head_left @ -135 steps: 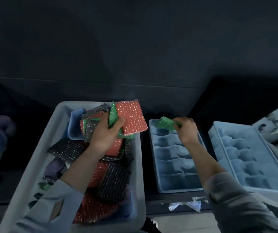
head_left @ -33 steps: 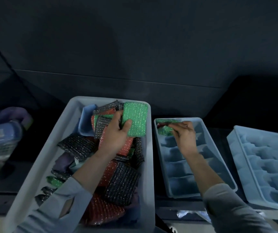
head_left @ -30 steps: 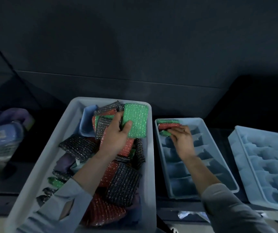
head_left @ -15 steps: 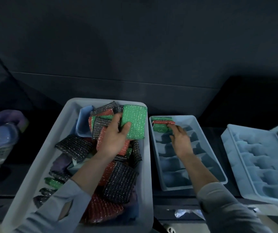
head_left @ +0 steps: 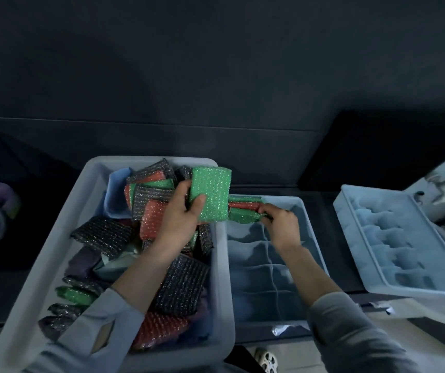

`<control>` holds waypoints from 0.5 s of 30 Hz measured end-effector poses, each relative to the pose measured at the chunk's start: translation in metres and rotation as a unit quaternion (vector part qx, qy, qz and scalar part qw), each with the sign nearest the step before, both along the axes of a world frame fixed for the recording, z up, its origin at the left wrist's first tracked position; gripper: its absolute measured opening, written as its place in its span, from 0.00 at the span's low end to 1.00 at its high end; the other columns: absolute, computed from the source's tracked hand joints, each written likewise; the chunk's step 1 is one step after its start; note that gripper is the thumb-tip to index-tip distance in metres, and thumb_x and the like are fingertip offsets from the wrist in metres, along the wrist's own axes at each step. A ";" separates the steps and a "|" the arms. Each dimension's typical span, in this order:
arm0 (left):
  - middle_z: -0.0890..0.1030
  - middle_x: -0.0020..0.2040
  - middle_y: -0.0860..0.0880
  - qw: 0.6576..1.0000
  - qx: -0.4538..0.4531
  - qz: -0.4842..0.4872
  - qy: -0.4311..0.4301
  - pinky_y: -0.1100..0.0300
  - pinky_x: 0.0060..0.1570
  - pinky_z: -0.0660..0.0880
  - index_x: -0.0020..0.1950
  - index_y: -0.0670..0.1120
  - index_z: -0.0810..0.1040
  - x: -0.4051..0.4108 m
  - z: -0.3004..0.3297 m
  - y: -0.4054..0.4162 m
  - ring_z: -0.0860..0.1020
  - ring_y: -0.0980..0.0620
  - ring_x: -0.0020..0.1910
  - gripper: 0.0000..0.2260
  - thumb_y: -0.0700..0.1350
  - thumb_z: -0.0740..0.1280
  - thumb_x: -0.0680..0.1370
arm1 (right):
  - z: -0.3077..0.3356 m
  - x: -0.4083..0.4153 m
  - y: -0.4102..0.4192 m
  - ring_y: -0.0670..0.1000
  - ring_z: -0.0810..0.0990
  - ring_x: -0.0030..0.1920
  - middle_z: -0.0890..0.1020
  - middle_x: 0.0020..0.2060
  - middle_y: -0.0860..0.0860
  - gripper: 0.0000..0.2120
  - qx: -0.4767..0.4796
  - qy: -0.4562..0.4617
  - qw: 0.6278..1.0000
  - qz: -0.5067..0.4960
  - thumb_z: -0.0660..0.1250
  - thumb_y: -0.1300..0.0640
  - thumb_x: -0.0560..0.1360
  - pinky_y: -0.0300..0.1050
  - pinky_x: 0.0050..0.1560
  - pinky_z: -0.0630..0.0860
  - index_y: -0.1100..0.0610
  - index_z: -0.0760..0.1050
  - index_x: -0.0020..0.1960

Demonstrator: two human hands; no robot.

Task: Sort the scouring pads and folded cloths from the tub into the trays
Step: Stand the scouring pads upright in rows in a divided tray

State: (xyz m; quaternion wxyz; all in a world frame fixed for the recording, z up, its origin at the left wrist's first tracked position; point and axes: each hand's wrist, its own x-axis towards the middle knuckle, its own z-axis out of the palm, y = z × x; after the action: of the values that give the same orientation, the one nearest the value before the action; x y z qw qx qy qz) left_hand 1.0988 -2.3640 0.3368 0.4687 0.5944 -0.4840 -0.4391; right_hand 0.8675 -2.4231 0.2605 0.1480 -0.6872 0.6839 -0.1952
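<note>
Two hands in shot, left and right. One big tub, two compartment trays: near one right beside the tub, far one off to the right.

Green scouring pads: one held up, one tucked in the pile, one low at the tub's left, plus two in the near tray's top compartment. So roughly five.

Red pads: about three showing in the tub, one in the tray.

Dark glittery pads: six or so, hard to count in the heap.

Folded cloths: one blue, one purple, maybe more buried.
</note>
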 end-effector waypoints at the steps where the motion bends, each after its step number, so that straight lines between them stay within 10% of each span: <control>1: 0.76 0.55 0.61 1.000 0.002 -0.003 -0.002 0.57 0.58 0.73 0.67 0.54 0.68 -0.001 0.000 0.000 0.77 0.57 0.57 0.14 0.47 0.61 0.82 | 0.002 -0.001 -0.003 0.55 0.82 0.43 0.85 0.45 0.54 0.11 0.025 0.000 1.000 0.000 0.70 0.60 0.75 0.48 0.48 0.78 0.51 0.82 0.55; 5: 0.66 0.72 0.57 1.000 0.010 -0.025 -0.010 0.49 0.71 0.63 0.75 0.55 0.63 -0.002 -0.003 0.001 0.67 0.54 0.70 0.22 0.51 0.61 0.82 | 0.023 0.003 -0.002 0.55 0.82 0.49 0.84 0.52 0.52 0.11 -0.041 0.012 0.999 0.015 0.69 0.61 0.75 0.49 0.51 0.79 0.51 0.83 0.56; 9: 0.66 0.71 0.58 0.999 0.009 -0.037 -0.001 0.51 0.71 0.63 0.75 0.54 0.63 -0.013 -0.001 0.001 0.67 0.56 0.69 0.21 0.50 0.60 0.82 | 0.061 0.042 0.016 0.48 0.77 0.38 0.82 0.37 0.50 0.12 0.014 -0.311 0.949 0.047 0.71 0.50 0.75 0.44 0.42 0.74 0.59 0.81 0.45; 15: 0.66 0.72 0.55 0.998 -0.029 -0.033 0.046 0.62 0.49 0.80 0.69 0.51 0.72 -0.008 -0.001 0.001 0.77 0.53 0.60 0.17 0.38 0.59 0.82 | 0.068 0.015 0.017 0.44 0.73 0.32 0.76 0.32 0.49 0.08 0.004 -0.472 0.880 -0.048 0.71 0.58 0.76 0.42 0.38 0.74 0.62 0.75 0.42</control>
State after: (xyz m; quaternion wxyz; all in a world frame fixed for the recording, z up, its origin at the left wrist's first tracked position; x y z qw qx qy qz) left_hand 1.0906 -2.3628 0.3363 0.4928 0.5434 -0.4941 -0.4667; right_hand 0.8826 -2.4056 0.3283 0.4461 -0.4793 0.5661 -0.5008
